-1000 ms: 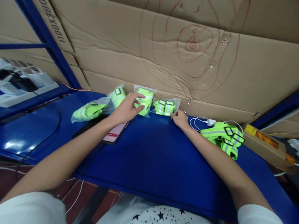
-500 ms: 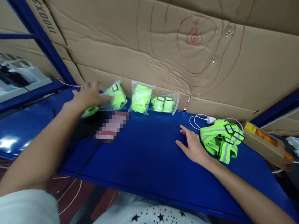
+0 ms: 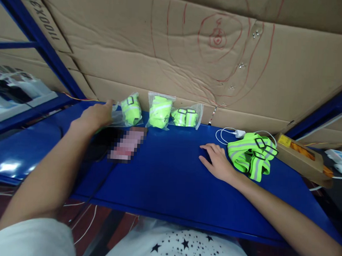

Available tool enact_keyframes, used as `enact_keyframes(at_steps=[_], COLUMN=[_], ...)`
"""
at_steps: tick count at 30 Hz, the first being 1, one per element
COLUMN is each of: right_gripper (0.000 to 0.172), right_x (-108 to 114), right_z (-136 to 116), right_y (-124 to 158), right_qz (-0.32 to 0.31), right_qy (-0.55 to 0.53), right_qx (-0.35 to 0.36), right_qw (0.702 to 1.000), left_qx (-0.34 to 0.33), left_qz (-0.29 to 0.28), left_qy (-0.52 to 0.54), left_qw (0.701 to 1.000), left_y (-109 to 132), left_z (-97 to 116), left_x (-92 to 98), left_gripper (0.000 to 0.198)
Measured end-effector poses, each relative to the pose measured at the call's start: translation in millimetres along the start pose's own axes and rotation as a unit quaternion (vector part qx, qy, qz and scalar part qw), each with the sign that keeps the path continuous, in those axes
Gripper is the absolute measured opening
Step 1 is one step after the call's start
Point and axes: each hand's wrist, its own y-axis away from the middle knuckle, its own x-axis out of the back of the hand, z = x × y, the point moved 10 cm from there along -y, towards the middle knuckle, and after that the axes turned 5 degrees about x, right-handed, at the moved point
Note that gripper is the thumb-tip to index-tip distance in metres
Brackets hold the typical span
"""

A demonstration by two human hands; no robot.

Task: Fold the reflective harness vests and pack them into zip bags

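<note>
At the left of the row of clear bags, my left hand (image 3: 96,115) is closed over a bagged reflective vest, mostly hidden below it; only a sliver of green shows. To its right stand a bagged vest with a black buckle (image 3: 131,111), a second upright bagged vest (image 3: 159,111) and a third bag with two buckles (image 3: 185,117). My right hand (image 3: 217,161) rests on the blue table (image 3: 161,185), fingers apart and holding nothing. Beside it lies a loose neon green reflective strap vest (image 3: 252,154) with black buckles.
A blurred-out phone (image 3: 128,144) lies near my left forearm. A white charger (image 3: 240,134) with its cable sits behind the loose vest, and a cardboard box (image 3: 301,157) stands at the right. A cardboard wall (image 3: 121,44) backs the table. Power strips (image 3: 22,92) lie at far left.
My left hand has lowered, and its spread fingers have closed over the leftmost bag. My right hand stays by the loose vest. The camera view has shifted slightly.
</note>
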Motion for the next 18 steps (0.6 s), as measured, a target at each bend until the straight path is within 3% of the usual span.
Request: enact_keyframes(at_steps=[3,5,7,9,11,14,16,18], right_gripper=[0.041,0.041,0.041,0.042,0.044,0.043,0.039,0.035], right_x=[0.1,2.3,7.8,16.8,26.1,30.2,27.0,24.8], right_z=[1.3,0.5,-3.8,-12.4,-24.9,-49.4,-60.6,-60.7], right_y=[-1.3,-1.9,-1.3,0.9,4.4,9.6,12.3,12.3], right_qz=[0.002,0.007,0.022,0.048,0.074,0.073,0.054,0.047], right_qy=[-0.005,-0.012,-0.034,-0.068,-0.096,-0.103,-0.097,-0.097], right_qx=[-0.001,-0.001,0.002,0.014,0.039,0.122,0.174,0.184], right_qw=[1.000,1.000,0.999,0.996,0.992,0.985,0.978,0.977], left_qx=[0.024,0.001,-0.069,-0.189,-0.272,-0.301,-0.323,-0.331], left_qz=[0.023,0.033,0.036,0.026,-0.072,-0.200,-0.264,-0.284], left_qy=[-0.048,-0.053,-0.016,0.119,0.260,0.354,0.352,0.339], left_qw=[0.998,0.998,0.997,0.974,0.924,0.863,0.838,0.834], left_y=[12.1,21.2,35.2,60.2,90.8,130.3,150.2,155.8], left_z=[24.2,51.9,91.0,140.8,185.1,227.7,243.2,245.0], left_x=[15.0,23.9,29.8,34.1,20.3,-14.5,-39.7,-55.6], left_gripper=[0.069,0.075,0.074,0.068,0.065,0.058,0.053,0.049])
